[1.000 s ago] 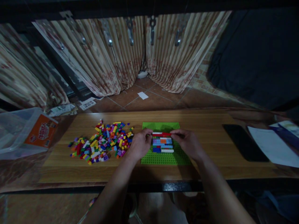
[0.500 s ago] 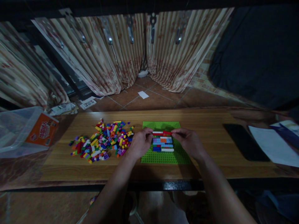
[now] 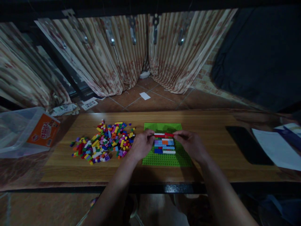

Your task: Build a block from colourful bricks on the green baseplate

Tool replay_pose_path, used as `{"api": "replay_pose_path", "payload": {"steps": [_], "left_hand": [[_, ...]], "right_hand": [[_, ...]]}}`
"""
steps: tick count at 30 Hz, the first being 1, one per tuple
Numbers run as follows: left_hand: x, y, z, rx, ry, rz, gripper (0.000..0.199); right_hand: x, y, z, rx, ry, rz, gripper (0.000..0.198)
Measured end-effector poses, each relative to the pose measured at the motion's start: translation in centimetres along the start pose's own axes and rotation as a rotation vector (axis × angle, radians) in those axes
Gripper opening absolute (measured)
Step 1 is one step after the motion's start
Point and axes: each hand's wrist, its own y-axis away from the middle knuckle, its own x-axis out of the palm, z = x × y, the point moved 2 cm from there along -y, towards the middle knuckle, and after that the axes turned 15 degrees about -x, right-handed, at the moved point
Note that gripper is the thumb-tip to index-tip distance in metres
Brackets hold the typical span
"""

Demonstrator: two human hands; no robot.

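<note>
A strip of joined red and white toy bricks [image 3: 164, 135] spans the gap between my two hands. My left hand [image 3: 143, 142] pinches its white-topped left end, and my right hand [image 3: 190, 142] has fingers closed on the red right end. Beneath lies a green baseplate [image 3: 150, 160]. Just nearer to me than the strip, a block of blue, purple, orange and white bricks [image 3: 164, 146] sits on the plate. Whether the strip touches the plate, I cannot tell.
On the wooden table [image 3: 207, 122], a heap of loose coloured bricks [image 3: 103, 142] lies to the left. A clear plastic box [image 3: 18, 131] with an orange label stands at the far left. To the right are a dark flat slab [image 3: 249, 145] and white paper [image 3: 277, 149].
Almost nothing differs. The whole view has shifted slightly, while both hands keep their hold on the brick strip over the baseplate.
</note>
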Motion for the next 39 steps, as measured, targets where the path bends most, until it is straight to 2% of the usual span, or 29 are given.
{"api": "replay_pose_path", "payload": {"steps": [8, 14, 20, 25, 31, 39], "left_hand": [[-0.2, -0.1, 0.0, -0.003, -0.011, -0.003, 0.021], [-0.7, 0.2, -0.4, 0.061, 0.111, -0.065, 0.02], [-0.7, 1.5, -1.7, 0.265, 0.065, 0.072, 0.013], [-0.3, 2.1, -2.2, 0.347, -0.028, 0.133, 0.013], [0.1, 2.2, -2.5, 0.35, -0.067, 0.133, 0.012], [0.5, 2.2, -2.7, 0.302, -0.08, 0.101, 0.01]], "right_hand": [[-0.5, 0.4, 0.5, 0.024, -0.052, 0.035, 0.019], [-0.8, 2.1, 1.5, 0.063, -0.134, 0.117, 0.018], [-0.4, 3.3, 2.3, 0.043, -0.086, 0.137, 0.016], [-0.1, 3.5, 2.3, 0.014, 0.007, 0.181, 0.013], [-0.1, 3.5, 2.2, 0.028, 0.022, 0.179, 0.012], [0.2, 3.1, 2.2, 0.146, -0.069, 0.118, 0.015]]}}
